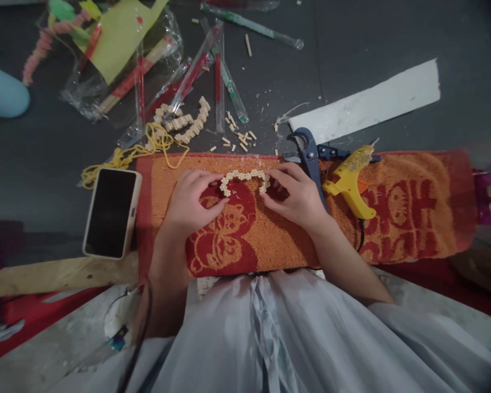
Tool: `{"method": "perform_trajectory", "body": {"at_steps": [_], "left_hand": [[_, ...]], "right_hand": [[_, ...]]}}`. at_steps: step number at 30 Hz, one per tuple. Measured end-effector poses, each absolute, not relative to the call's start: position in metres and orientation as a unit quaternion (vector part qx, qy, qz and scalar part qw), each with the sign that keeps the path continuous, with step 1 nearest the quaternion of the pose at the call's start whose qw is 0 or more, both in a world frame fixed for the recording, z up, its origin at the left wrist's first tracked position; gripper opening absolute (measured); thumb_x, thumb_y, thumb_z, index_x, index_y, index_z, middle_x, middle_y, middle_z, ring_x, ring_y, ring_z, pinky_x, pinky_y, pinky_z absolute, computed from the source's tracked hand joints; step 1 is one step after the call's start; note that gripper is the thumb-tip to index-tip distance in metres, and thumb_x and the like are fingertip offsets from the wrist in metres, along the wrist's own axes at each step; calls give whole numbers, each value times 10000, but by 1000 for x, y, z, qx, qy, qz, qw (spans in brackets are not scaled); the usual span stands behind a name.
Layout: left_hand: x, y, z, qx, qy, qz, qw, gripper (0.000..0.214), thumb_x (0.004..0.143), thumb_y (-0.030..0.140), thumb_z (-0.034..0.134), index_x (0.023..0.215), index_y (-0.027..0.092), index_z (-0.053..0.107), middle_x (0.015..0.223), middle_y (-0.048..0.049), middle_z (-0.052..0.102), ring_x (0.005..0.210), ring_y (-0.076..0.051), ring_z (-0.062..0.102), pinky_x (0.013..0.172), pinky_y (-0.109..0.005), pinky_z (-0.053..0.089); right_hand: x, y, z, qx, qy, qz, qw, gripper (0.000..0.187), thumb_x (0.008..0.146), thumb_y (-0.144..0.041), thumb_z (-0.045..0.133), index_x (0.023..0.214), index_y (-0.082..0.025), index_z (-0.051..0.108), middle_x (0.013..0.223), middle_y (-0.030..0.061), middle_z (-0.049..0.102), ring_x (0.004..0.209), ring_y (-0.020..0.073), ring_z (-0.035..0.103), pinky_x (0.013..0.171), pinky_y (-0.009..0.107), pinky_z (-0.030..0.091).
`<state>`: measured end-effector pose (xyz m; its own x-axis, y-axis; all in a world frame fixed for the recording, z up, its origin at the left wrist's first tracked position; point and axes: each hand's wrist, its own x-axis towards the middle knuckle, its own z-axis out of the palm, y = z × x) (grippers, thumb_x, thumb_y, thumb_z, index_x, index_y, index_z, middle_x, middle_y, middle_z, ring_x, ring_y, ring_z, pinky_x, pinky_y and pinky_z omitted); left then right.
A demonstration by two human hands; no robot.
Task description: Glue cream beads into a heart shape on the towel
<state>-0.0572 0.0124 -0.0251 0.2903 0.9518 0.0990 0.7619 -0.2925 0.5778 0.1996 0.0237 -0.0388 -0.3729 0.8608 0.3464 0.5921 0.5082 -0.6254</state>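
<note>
A curved chain of small pale wooden pieces [245, 177] arches over the orange and red towel [393, 218]. My left hand [194, 199] pinches its left end and my right hand [294, 191] pinches its right end. Both hands rest on the towel, fingers closed on the chain. A yellow glue gun [349, 183] lies on the towel just right of my right hand, beside blue-handled cutters [311, 155].
A phone [111, 213] lies face up left of the towel. Behind it are yellow cord [126, 155], more pale wooden chains [188, 123], scattered wood bits, wrapped chopsticks [219, 76] and a plastic bag. A white strip [368, 103] lies at back right. A wooden plank [57, 275] is at left.
</note>
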Motion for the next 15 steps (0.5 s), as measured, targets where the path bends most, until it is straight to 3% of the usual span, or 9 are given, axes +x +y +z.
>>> {"method": "perform_trajectory", "body": {"at_steps": [15], "left_hand": [[-58,14,-26,784,534,236,211,372,821,354,670,1161,204,646,1057,-77,679,1020,-243,630,928,-404,511]], "right_hand": [[199,23,-39,-457,-799,207,330,305,852,-246,624,1147,-177,654,1051,129,639,867,219,668,745,364,610]]}}
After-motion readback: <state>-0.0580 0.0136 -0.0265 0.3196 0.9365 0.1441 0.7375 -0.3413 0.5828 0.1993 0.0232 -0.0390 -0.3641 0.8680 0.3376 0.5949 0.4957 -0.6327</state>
